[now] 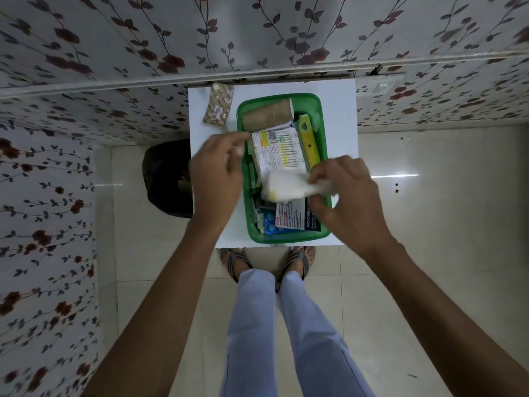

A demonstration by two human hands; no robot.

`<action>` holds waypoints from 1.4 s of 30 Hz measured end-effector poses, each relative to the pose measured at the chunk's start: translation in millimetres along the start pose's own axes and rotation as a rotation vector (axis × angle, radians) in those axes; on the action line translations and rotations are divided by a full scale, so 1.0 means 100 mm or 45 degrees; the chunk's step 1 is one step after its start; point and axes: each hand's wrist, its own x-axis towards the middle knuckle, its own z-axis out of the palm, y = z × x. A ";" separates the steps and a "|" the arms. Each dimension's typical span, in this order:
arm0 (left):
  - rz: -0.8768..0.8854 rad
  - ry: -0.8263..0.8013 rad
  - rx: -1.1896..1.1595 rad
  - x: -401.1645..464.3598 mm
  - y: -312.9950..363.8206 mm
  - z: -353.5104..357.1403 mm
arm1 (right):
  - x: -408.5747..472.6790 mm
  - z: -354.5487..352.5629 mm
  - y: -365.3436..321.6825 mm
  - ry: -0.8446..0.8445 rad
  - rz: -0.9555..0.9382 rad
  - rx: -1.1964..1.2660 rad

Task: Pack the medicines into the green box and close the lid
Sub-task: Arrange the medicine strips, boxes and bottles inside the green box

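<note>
1. I see the green box (320, 116) on a small white table (340, 93); its long axis runs near to far, and its near rim lies close to the table's near edge.
2. Bare tabletop shows left and right of the box, and a blister strip (219, 104) lies at the far left corner.
3. My right hand (346, 196) pinches a blurred white pack (289, 186), lying crosswise over the box.
4. My left hand (217, 170) hovers at the left rim, fingers loosely curled, holding nothing I can make out.
5. A brown roll (267, 114) fills the far end.
</note>
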 end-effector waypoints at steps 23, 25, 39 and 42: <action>-0.817 -0.052 0.042 0.99 -0.91 0.59 | 0.36 0.33 -0.01 -0.763 -0.614 -0.426; -0.887 0.040 -0.177 0.87 -0.92 0.48 | 0.36 0.33 -0.01 -0.794 -0.640 -0.399; -0.790 0.211 -0.956 -0.23 -0.23 -0.29 | 0.24 0.03 -0.06 -0.249 -0.189 0.134; -0.812 0.090 -1.137 -0.37 0.09 -0.19 | 0.22 -0.02 -0.12 -0.104 0.166 0.411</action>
